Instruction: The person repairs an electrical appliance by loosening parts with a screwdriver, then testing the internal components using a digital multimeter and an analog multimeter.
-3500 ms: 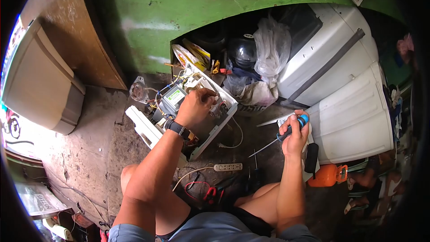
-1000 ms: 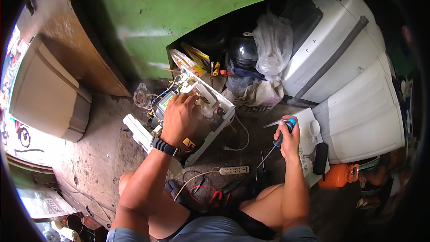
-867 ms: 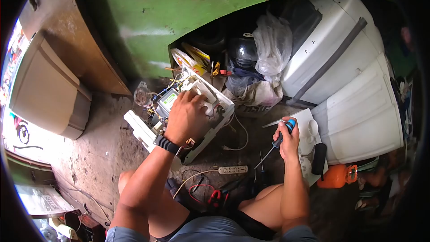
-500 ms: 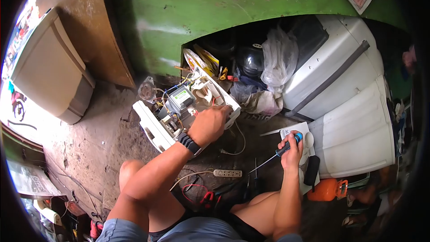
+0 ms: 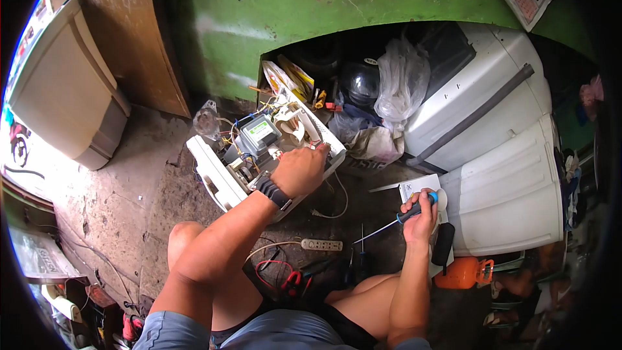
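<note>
An opened white appliance (image 5: 217, 175) with a grey metal box (image 5: 258, 135) and coloured wires inside lies on the floor. My left hand (image 5: 299, 170), with a black band on its wrist, reaches over its right part; the fingers are bent and closed at the inner right side, and what they hold, if anything, is hidden. My right hand (image 5: 420, 215) is wrapped round the blue and black handle of a screwdriver (image 5: 389, 225), whose shaft points down and left, apart from the appliance.
A power strip (image 5: 322, 245) and red-handled pliers or leads (image 5: 293, 282) lie before my knees. An orange canister (image 5: 459, 273) stands at right, near white panels (image 5: 505, 188). Behind the appliance are plastic bags (image 5: 400, 84) and a dark helmet (image 5: 360, 83).
My left hand has moved from the middle of the appliance to its right side. My right hand still holds the screwdriver, slightly lower. The camera view has shifted.
</note>
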`<act>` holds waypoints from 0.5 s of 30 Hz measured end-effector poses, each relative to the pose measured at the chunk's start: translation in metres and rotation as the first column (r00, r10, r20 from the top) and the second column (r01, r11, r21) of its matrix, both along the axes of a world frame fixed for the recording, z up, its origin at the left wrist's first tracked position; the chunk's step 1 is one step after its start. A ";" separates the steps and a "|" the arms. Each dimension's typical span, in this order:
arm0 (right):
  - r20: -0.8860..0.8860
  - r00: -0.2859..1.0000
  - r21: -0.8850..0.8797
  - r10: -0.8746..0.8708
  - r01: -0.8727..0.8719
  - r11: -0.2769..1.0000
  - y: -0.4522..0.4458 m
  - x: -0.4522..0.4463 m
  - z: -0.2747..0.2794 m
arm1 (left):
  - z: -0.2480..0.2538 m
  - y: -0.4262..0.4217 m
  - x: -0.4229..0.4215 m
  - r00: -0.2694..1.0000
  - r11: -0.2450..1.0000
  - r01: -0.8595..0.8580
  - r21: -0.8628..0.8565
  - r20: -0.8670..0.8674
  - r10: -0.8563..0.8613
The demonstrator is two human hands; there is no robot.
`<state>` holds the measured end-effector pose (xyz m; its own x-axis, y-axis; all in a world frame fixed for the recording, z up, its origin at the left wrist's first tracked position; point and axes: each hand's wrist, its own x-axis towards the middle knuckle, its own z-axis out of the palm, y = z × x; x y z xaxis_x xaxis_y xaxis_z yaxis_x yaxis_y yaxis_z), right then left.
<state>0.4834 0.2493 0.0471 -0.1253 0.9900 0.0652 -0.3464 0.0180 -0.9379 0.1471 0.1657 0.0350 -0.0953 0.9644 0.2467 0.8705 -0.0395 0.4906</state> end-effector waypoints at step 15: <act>-0.243 0.969 0.071 0.032 -0.015 0.997 0.006 -0.006 0.050 | -0.014 0.028 -0.009 0.963 0.974 -0.170 -0.147 0.185 0.196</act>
